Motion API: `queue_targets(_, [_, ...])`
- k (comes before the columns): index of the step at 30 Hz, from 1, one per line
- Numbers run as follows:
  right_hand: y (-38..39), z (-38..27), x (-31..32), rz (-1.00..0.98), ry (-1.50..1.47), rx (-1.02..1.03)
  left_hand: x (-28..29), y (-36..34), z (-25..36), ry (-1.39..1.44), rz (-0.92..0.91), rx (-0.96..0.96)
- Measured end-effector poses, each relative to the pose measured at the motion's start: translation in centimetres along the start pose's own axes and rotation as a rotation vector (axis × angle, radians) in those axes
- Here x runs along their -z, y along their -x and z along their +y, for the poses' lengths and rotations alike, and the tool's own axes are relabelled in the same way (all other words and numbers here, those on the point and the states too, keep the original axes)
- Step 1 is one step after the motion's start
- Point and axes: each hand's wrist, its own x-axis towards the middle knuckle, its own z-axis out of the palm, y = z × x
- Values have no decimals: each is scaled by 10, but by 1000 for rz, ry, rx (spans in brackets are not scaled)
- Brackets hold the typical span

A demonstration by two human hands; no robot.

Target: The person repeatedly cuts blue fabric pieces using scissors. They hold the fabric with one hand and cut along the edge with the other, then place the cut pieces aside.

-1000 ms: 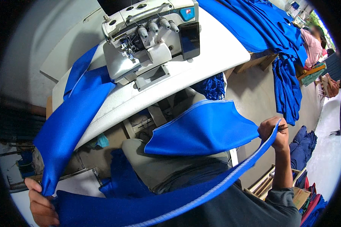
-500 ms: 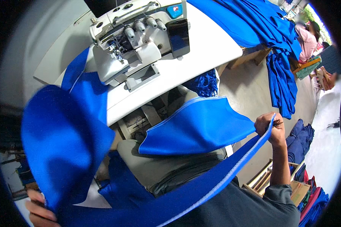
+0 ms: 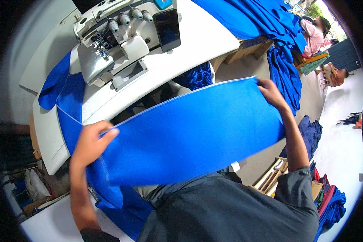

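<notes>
A blue fabric piece is stretched out in front of me above my lap, with pale stitching along its upper edge. My left hand pinches that edge near its left end, thumb on top. At the upper right corner my right hand grips the cloth, its fingers partly behind it. The lower edge hangs loose and is slightly blurred. Beyond my left hand, another blue fabric piece lies over the left part of the white sewing table. An overlock sewing machine stands on that table, away from both hands.
A black smartphone leans on the machine. Blue cloth is heaped at the table's far right and hangs down. Blue scraps sit below the table edge. A wooden crate stands at right; a person in pink sits farther off.
My left hand has come up and inward from the lower left, and the fabric is now spread flat between both hands. My right hand has moved slightly up and left.
</notes>
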Motion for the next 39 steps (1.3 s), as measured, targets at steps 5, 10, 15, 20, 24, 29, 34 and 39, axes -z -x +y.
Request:
queue_targets(5, [-45,73,-93,-68,362,-28,-66,-32,-80,-77,-35,160])
queue_targets(10, [-33,99,-139,-53,331,-131,-63,-15,-91,-262,-32,65])
queue_targets(15, [-32,95,-147,-45,352,-149,-37,10,-95,-484,33,-172])
queue_targets(20, [-36,105,-151,-95,387,-167,-19,19,-76,-636,219,-424])
queue_targets(24, [-39,112,-157,-69,384,-168,-14,20,-88,-600,211,-354])
queue_targets(29, [-60,89,-149,309,358,-211,-19,10,-102,-516,184,-304])
queue_targets(34, [-83,-38,-190,45,-215,-154,-16,9,-102,-459,169,-230])
queue_targets(39, [-39,-189,-273,-378,-249,358,-18,12,-105,-468,147,-162])
